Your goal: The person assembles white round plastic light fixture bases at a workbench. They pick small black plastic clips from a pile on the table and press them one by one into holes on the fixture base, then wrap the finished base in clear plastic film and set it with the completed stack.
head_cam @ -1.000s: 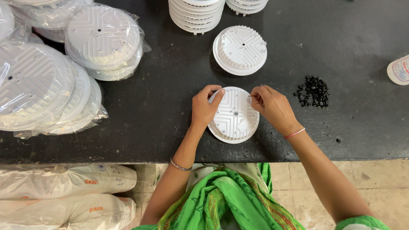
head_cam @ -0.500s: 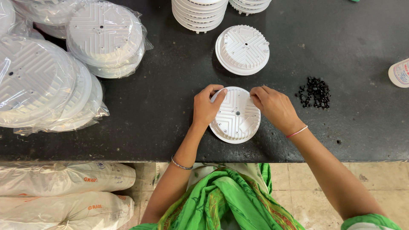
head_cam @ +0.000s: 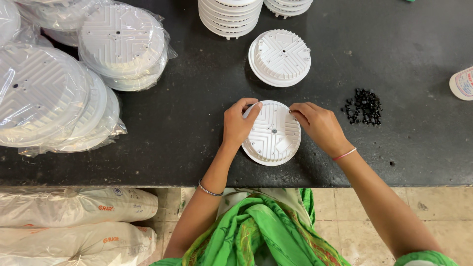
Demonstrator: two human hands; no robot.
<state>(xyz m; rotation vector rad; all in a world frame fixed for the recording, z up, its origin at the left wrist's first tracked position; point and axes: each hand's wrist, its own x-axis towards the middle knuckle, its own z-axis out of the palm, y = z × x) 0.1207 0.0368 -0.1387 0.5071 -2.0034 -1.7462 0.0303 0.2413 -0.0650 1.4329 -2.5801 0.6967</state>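
A white round ribbed plastic disc (head_cam: pixel 272 135) lies on the black worktop (head_cam: pixel 197 108) near its front edge. My left hand (head_cam: pixel 239 123) grips the disc's left rim, thumb over the top edge. My right hand (head_cam: pixel 318 125) rests on the disc's upper right rim, with its fingertips pinched together there; whether they hold a small part cannot be made out. A small heap of black pieces (head_cam: pixel 364 106) lies just to the right of my right hand.
A second white disc (head_cam: pixel 280 57) lies behind the first. Two stacks of discs (head_cam: pixel 229 15) stand at the back edge. Bagged stacks of larger white discs (head_cam: pixel 59 83) fill the left side. A white bottle (head_cam: pixel 463 83) is at the right edge. White sacks (head_cam: pixel 74 221) lie below the counter.
Both hands have stayed on the disc. My right hand's fingers have shifted slightly along its upper right rim.
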